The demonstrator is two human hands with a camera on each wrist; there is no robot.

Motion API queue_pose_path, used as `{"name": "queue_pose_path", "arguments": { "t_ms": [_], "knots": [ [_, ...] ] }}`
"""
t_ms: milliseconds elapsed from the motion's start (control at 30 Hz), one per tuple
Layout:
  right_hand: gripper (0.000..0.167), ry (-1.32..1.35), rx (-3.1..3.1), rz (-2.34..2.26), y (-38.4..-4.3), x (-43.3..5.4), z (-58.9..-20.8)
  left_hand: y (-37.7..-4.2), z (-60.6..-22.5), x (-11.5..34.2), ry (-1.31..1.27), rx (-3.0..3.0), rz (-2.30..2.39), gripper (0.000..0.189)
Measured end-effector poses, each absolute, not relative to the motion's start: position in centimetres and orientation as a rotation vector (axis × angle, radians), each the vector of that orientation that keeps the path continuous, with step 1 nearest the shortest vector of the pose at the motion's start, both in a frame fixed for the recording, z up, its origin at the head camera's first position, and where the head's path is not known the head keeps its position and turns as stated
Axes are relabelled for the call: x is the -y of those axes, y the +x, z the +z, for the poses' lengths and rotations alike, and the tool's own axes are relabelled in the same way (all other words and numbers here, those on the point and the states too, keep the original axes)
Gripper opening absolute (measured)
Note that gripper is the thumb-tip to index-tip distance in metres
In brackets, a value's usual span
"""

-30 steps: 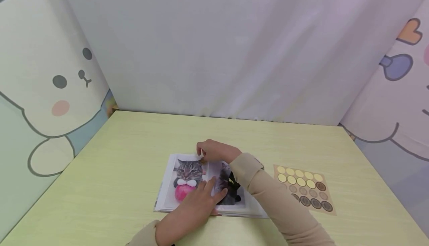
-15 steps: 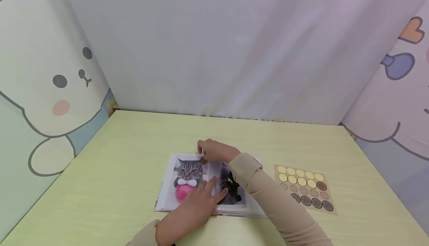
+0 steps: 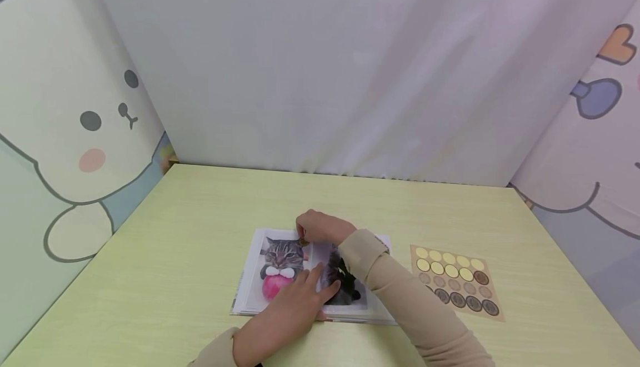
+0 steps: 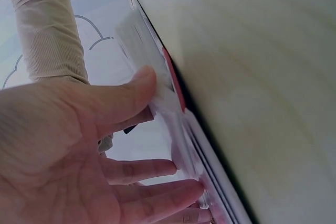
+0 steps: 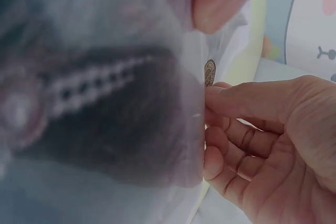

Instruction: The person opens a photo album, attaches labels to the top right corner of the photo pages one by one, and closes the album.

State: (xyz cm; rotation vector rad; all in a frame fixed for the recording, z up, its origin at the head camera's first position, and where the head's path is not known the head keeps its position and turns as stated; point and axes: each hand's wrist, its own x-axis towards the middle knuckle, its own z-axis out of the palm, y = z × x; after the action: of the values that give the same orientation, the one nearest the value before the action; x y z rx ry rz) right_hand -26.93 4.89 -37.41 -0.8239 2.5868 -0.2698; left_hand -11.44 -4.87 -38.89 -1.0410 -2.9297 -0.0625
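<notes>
An open photo album [image 3: 250, 295] lies on the table with a grey tabby cat picture [image 3: 282, 256] on its left page and a dark cat picture [image 3: 342, 278] on the right one. My left hand [image 3: 297, 300] rests across the middle fold, its fingers and thumb spread; in the left wrist view the thumb and fingers [image 4: 157, 203] touch the pages. At the tabby picture's upper right corner, my right hand [image 3: 322, 226] holds a small round brown sticker [image 5: 210, 72] by its edge at the thumb tip. The other fingers are curled, and part of the sticker is hidden.
To the album's right lies a sticker sheet [image 3: 455, 285] with rows of yellow and brown circles. Pale yellow table [image 3: 200, 206] surrounds both. A white curtain [image 3: 320, 73] hangs behind, with cartoon-printed cloths [image 3: 60, 106] at the sides.
The right hand has shifted very slightly to the right and down over the sticker, its fingers drawn closer together. The left hand stays in place on the album.
</notes>
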Motion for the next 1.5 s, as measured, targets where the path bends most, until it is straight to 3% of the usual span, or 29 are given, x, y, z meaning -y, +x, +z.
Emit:
{"name": "queue_pose_path", "arguments": {
  "t_ms": [300,733,800,967,1500],
  "knots": [
    [0.008,-0.879,-2.626,-0.118,-26.7,-4.6,-37.2,-11.5,-39.0,4.9,-1.041,2.907,-0.068,0.05],
    [0.005,-0.826,-2.622,-0.142,-26.2,-5.3,-36.6,-11.3,-39.1,5.0,-1.05,2.867,-0.087,0.052],
    [0.011,-0.806,-2.615,-0.194,-26.2,-5.9,-36.4,-11.3,-39.1,4.9,-1.047,2.871,-0.084,0.053],
    [0.021,-0.811,-2.623,-0.357,-26.0,-8.2,-35.4,-11.2,-39.0,4.9,-1.036,2.918,-0.086,0.052],
    [0.022,-0.817,-2.81,-0.701,-22.6,-19.7,-33.6,-11.2,-38.7,4.5,-1.012,2.994,-0.053,0.052]
  ]
}}
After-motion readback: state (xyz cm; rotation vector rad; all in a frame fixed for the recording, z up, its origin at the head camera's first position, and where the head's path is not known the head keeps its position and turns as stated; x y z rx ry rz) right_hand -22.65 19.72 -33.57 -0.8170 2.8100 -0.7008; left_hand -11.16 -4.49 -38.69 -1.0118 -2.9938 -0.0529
